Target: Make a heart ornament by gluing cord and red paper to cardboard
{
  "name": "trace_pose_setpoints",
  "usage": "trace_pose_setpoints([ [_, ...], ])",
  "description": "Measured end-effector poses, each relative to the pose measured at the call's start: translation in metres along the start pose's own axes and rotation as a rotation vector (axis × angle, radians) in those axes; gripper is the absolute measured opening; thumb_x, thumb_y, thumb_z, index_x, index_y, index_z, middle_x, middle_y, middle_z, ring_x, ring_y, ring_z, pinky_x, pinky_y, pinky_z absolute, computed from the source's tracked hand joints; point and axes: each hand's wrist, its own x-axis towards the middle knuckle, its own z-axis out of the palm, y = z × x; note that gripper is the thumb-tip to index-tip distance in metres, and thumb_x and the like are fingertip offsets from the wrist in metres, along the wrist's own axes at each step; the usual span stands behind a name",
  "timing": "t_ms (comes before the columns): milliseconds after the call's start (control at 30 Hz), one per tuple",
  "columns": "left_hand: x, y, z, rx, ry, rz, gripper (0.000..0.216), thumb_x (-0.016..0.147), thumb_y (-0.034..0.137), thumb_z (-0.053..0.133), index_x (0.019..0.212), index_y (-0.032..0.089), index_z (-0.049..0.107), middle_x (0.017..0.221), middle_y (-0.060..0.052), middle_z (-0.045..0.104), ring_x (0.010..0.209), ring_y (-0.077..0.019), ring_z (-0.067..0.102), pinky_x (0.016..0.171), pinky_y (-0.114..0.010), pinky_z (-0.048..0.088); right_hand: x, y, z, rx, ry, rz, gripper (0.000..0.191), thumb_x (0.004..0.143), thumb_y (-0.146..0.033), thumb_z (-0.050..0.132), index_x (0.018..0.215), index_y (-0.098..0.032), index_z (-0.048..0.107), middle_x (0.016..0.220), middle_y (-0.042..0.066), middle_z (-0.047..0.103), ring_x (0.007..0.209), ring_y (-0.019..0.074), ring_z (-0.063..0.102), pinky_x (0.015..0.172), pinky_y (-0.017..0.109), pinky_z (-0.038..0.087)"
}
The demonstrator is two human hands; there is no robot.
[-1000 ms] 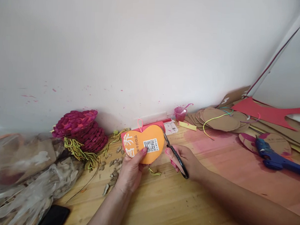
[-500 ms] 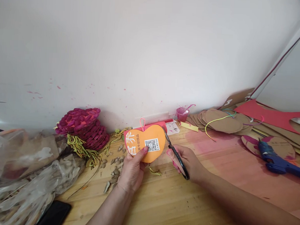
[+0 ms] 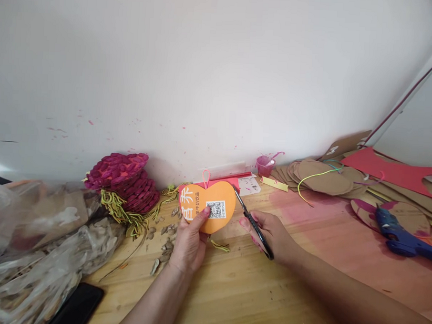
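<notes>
My left hand (image 3: 189,242) is closed on an orange heart-shaped card (image 3: 207,204) with white characters and a QR code, held upright above the wooden table (image 3: 253,297). A pink loop sticks up from the card's top and a yellow-green thread hangs below it. My right hand (image 3: 272,233) grips black-handled scissors (image 3: 252,223), whose blades point up and left to the card's right edge.
A stack of magenta woven pieces (image 3: 124,182) with yellow-green fringe lies at the left, seeds (image 3: 164,245) scattered beside it. Plastic bags (image 3: 43,250) and a black phone (image 3: 79,306) are at the lower left. Cardboard shapes (image 3: 326,174), a pink cup (image 3: 263,165) and a blue glue gun (image 3: 401,237) lie right.
The heart card has tilted slightly in my left hand. The scissors stay at its right edge. The view has shifted a little.
</notes>
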Motion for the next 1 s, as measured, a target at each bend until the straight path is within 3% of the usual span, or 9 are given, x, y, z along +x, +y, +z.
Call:
trace_pose_setpoints([
  [100,0.002,0.001,0.000,-0.014,0.016,0.002,0.042,0.074,0.010,0.079,0.114,0.019,0.068,0.109,-0.009,0.075,0.091,-0.0195,0.074,0.075,-0.025,0.062,0.000,0.005,0.000,0.008,-0.028,0.002,0.047,0.087,-0.055,0.062,0.064,-0.022,0.037,0.053,-0.006,0.041,0.046,0.0105,0.040,0.045,0.024,0.031],
  [533,0.004,0.000,0.000,-0.019,0.001,-0.027,0.045,0.073,0.008,0.080,0.114,0.018,0.068,0.106,-0.009,0.076,0.091,-0.0204,0.075,0.078,-0.027,0.063,0.002,0.011,0.002,0.166,-0.061,0.059,0.043,0.088,-0.053,0.060,0.065,-0.022,0.039,0.052,-0.007,0.041,0.044,0.0095,0.039,0.042,0.022,0.036],
  [1000,0.007,0.002,-0.003,0.025,-0.018,0.021,0.044,0.071,0.012,0.082,0.112,0.017,0.068,0.106,-0.009,0.077,0.088,-0.0201,0.075,0.075,-0.026,0.063,-0.001,0.011,0.000,0.080,-0.043,0.063,0.043,0.091,-0.049,0.060,0.064,-0.022,0.039,0.052,-0.007,0.041,0.045,0.0089,0.039,0.044,0.022,0.030],
])
